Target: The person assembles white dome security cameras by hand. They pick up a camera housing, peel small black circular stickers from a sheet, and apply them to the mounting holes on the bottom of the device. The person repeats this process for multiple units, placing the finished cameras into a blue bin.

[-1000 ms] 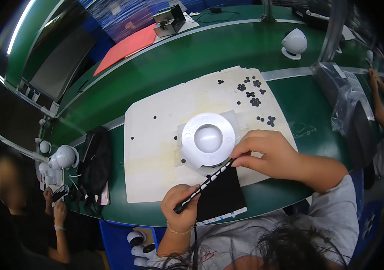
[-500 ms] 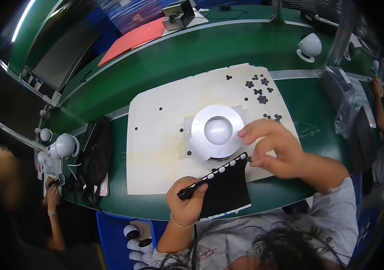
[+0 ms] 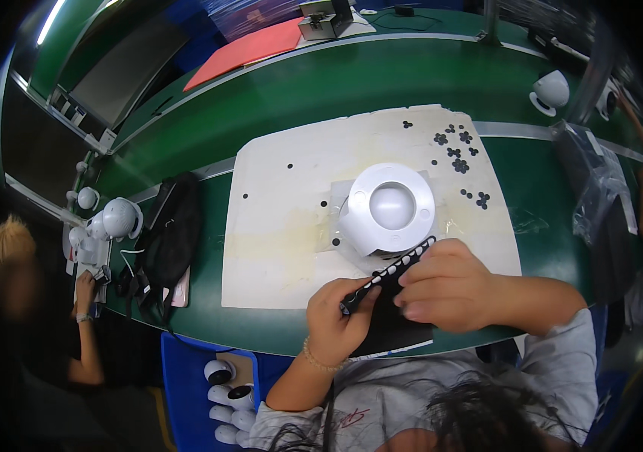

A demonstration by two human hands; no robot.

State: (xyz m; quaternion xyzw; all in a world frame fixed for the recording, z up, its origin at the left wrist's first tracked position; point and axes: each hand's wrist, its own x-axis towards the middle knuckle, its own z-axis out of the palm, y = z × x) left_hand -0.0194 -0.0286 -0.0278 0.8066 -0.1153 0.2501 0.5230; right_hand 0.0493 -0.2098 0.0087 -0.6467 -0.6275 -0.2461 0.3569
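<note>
While the left hand (image 3: 336,320) pinches the lower end of one black strip (image 3: 393,272) between thumb and fingers, the right hand (image 3: 450,290) curls beside its upper half; I cannot tell whether those blurred fingertips grip anything. The strip slants upward to the right, carrying one row of white spots, too small to count surely, and lies just in front of one white ring-shaped housing (image 3: 361,218) with a single domed centre. One black sheet (image 3: 382,328) spreads below the strip; whether the two are joined is unclear.

On one pale board (image 3: 276,264), four single black dots (image 3: 290,166) sit left of the housing, and at least seven black clusters (image 3: 461,166) gather at the upper right. One blue bin (image 3: 174,392) at the lower left holds at least six white rounded units (image 3: 220,371). Beyond the board stand one white device (image 3: 551,90) and one metal box (image 3: 320,28).
</note>
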